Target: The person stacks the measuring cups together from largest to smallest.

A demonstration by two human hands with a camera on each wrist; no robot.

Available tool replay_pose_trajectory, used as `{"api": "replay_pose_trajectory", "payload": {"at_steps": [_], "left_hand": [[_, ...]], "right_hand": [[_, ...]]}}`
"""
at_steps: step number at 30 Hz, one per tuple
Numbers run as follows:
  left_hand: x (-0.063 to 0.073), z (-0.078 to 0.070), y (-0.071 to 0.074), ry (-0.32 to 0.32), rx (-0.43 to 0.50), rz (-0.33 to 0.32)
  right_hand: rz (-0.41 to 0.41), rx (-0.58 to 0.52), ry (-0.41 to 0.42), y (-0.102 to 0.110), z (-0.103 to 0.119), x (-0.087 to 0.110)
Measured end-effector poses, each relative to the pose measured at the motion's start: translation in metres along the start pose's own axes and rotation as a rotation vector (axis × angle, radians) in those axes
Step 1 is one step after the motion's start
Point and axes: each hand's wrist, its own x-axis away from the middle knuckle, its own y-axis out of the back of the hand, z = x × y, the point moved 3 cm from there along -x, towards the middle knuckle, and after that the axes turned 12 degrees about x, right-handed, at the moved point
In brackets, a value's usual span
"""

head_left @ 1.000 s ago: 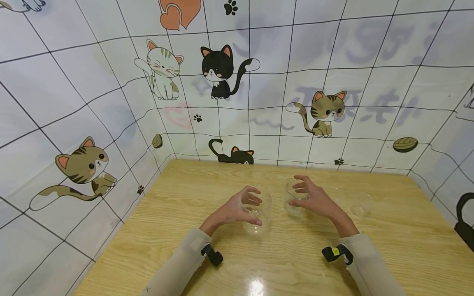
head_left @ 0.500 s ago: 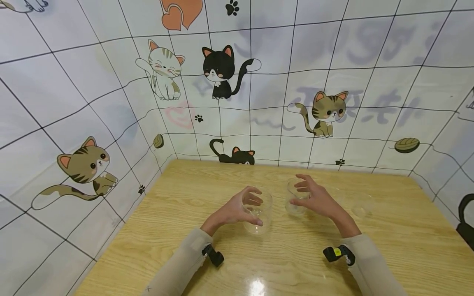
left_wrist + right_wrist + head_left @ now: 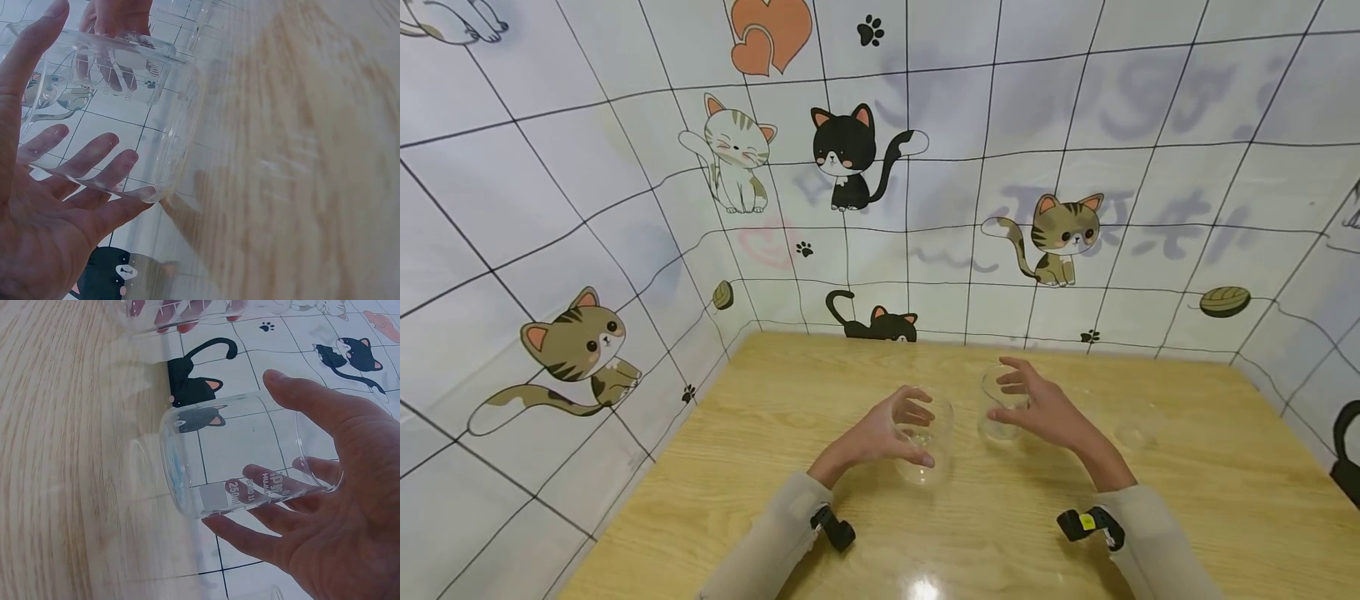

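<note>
Two clear glass beakers stand on the wooden table. My left hand (image 3: 891,429) curls around the larger beaker (image 3: 936,433), thumb on the near side and fingers on the far side. In the left wrist view its fingers (image 3: 94,165) show through the glass. My right hand (image 3: 1041,408) holds the smaller beaker (image 3: 244,447), with thumb and fingers on opposite sides of its wall. White print reading 250 ml shows on this one in the right wrist view. The two beakers stand apart, side by side, the left one nearer to me.
Right of my right hand stands another clear glass vessel (image 3: 1138,429), with a faint glass outline (image 3: 1082,404) behind that hand. A cat-patterned sheet (image 3: 940,258) hangs around the wooden table (image 3: 1000,533). Something black (image 3: 1347,450) is at the far right edge.
The head view has tilted up slightly, so everything sits a little lower in it. Both hands keep their places around the beakers.
</note>
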Motion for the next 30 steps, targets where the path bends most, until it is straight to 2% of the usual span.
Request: {"api": "replay_pose_trajectory", "payload": {"at_steps": [6,21,30], "left_hand": [[0.001,-0.001,0.000,0.014,0.004,0.009],[0.000,-0.004,0.002,-0.002,0.002,0.005],[-0.001,-0.001,0.002,-0.003,0.014,0.005]], "right_hand": [[-0.002,0.010,0.003,0.002,0.004,0.002],[-0.033,0.007,0.017,0.011,0.010,0.003],[-0.051,0.020,0.029,0.014,0.013,0.004]]}}
